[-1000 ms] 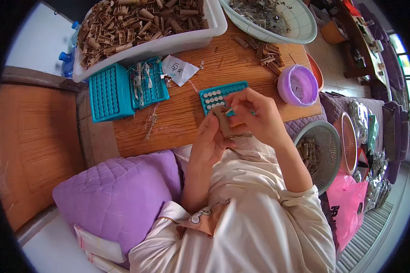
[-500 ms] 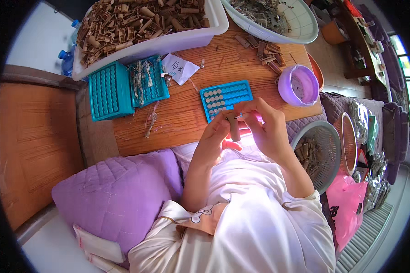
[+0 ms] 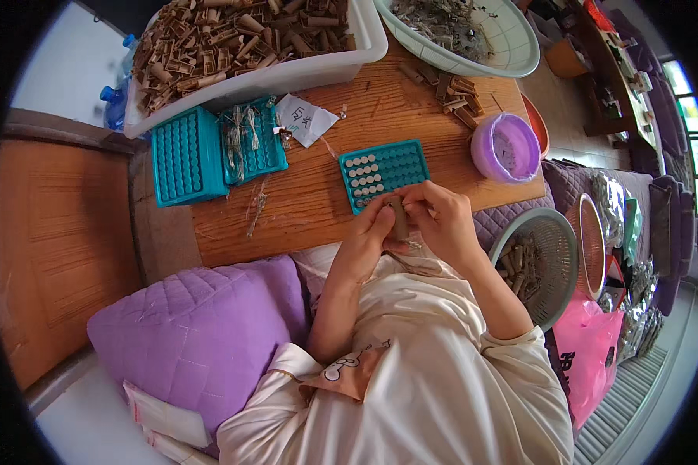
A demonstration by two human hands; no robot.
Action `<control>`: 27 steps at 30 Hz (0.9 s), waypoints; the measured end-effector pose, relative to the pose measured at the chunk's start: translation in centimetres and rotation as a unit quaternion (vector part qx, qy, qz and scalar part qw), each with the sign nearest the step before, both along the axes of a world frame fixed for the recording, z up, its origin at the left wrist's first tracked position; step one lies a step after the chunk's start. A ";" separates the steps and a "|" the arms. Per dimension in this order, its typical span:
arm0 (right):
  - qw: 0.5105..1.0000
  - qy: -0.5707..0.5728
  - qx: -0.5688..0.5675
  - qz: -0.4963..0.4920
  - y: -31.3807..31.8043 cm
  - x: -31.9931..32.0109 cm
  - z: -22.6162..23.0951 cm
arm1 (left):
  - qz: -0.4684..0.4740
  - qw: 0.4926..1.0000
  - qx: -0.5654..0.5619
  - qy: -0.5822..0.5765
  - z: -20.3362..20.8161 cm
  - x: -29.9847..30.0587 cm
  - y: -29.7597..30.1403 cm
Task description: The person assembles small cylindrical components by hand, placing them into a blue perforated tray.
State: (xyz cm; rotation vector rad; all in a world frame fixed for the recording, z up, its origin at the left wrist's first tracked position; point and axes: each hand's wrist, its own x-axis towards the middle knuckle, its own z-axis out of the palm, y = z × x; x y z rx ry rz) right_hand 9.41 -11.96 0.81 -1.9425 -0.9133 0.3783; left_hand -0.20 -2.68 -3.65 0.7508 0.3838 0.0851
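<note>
And the hands have closed up! The right hand (image 3: pixel 444 222), which had a small gap between its fingertips and the brown tube (image 3: pixel 400 222) half a second ago, is now tucked right in against it. That looks like a turn to closer, two-handed work on the tube.

The left hand (image 3: pixel 367 234) has its fingers wrapped about the tube's left side, a firm pinch by the look of it. The right fingers are curled in at the other side; whether they grip the tube or something thin beside it, I can't tell.

Now the room! The near edge of the tabletop (image 3: pixel 310 203) runs just by the fingers, with the lap below. Right beyond the fingertips sits the teal tray (image 3: pixel 405 160), partly filled with white discs, crowding any forward move. Right and further out, the purple tub (image 3: pixel 485 155); lower right, near the forearm, the grey basket (image 3: pixel 560 271). Left of the fingers there's open wood, up to a wispy bundle of strands (image 3: pixel 257 213).
</note>
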 end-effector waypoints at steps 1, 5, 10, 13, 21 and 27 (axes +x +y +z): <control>0.999 0.026 -0.025 0.003 -0.2 0.0 0.0 | -0.008 1.000 0.018 0.011 -0.1 0.0 0.0; 0.997 0.066 -0.021 -0.025 -0.9 0.0 -0.8 | -0.041 0.997 0.052 0.034 0.5 0.2 -0.3; 0.996 0.083 -0.023 0.010 -1.7 0.5 0.0 | -0.063 0.998 0.021 -0.022 -0.2 0.4 -0.7; 0.999 0.033 -0.001 0.009 -1.7 0.4 0.6 | -0.073 0.997 0.020 -0.010 0.8 0.5 -0.3; 0.998 -0.063 -0.023 0.021 -2.0 0.5 -0.5 | -0.065 0.997 0.039 0.001 0.1 0.7 -0.9; 0.995 0.055 -0.052 0.065 -3.6 2.0 1.8 | -0.167 0.982 0.081 -0.043 0.5 1.6 -0.8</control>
